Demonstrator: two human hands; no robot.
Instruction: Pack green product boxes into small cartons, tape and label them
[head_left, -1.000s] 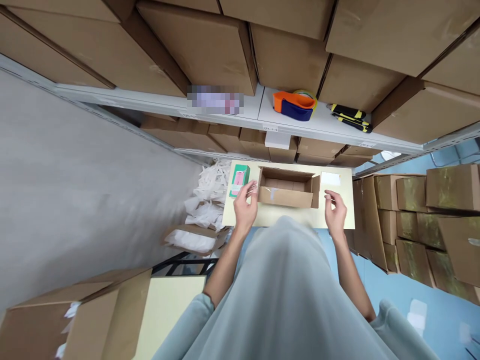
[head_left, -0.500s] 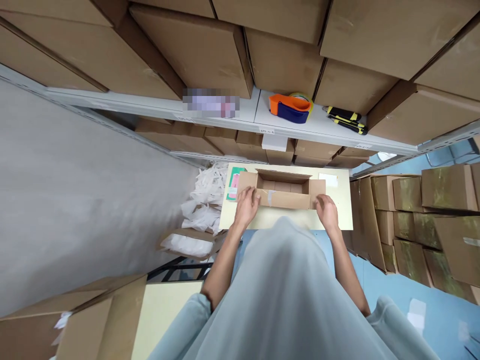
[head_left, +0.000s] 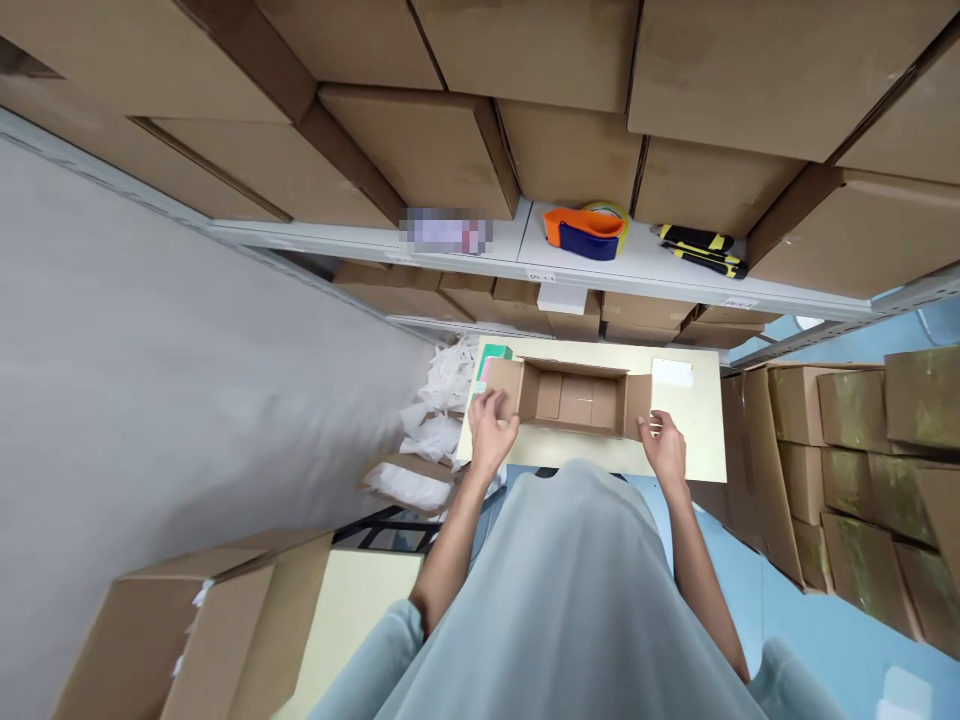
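The table (head_left: 697, 440) holds one open carton (head_left: 575, 400), one green box (head_left: 496, 352) and one white rectangle (head_left: 673, 372).

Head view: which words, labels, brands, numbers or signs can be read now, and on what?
Nothing reads in full.
Middle shelf label: "D", it seems; the rest is too small.
Left shelf label, right shelf label: too small.
Pixelated item on the shelf: unreadable.
Green box: partly hidden, nothing legible.
White sheet: nothing legible.
Open carton: none seen.

Even, bright light covers the table (head_left: 705, 425) around the left hand (head_left: 493, 437). Soft shadow dims the wall (head_left: 210, 480) to its left; ahead, pixelation masks an item (head_left: 446, 232).
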